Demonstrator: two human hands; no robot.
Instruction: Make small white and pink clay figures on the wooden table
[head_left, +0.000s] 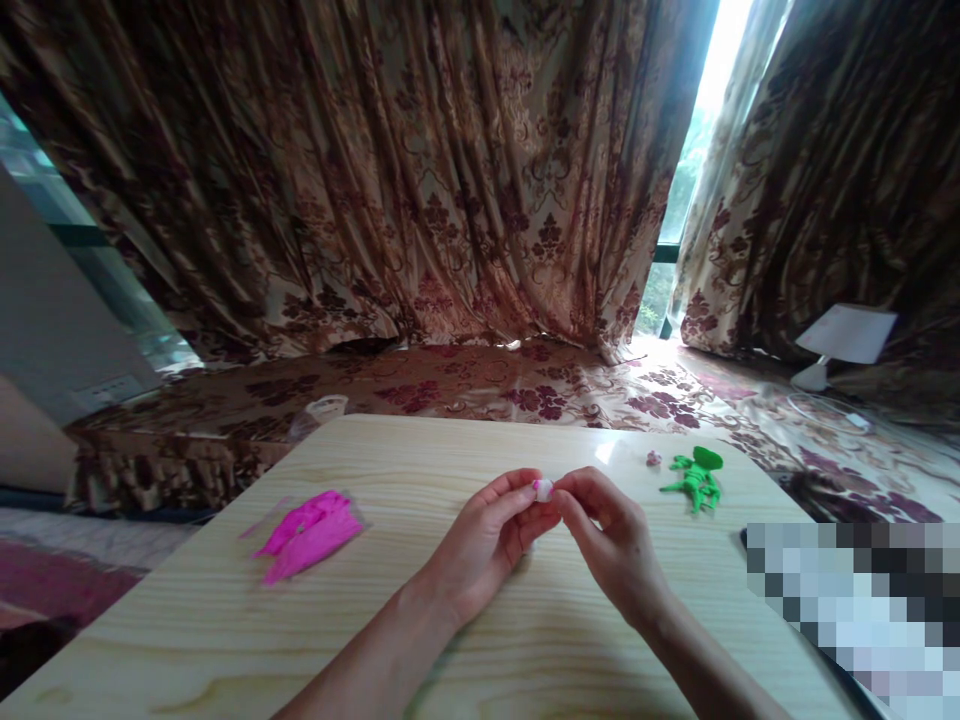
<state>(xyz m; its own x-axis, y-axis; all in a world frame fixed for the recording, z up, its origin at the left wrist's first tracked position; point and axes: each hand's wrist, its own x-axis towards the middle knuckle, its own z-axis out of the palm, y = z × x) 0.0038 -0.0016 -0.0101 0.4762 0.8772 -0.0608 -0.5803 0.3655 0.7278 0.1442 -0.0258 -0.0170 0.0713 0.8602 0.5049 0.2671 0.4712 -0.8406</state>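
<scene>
Over the middle of the table, a small white lump with bright pink bits point(543, 490), which looks like modelling clay, sits between my two hands. My left hand point(491, 535) pinches it between thumb and fingers. From the other side, the thumb and fingertips of my right hand point(607, 525) close on its right edge, where a pink bit shows. A bright pink mass in thin clear wrapping point(315, 530) lies on the left of the table. To the right stands a green clay figure point(697, 480) with several limbs and a round flat top, beside a small pinkish lump point(654, 458).
The pale wooden table point(420, 450) reaches to a ledge covered in flowered cloth point(480, 385). A blurred-out object point(855, 610) lies at the table's right edge. A white lamp point(846, 335) stands on the ledge, and a clear plastic container point(322, 410) sits behind the table.
</scene>
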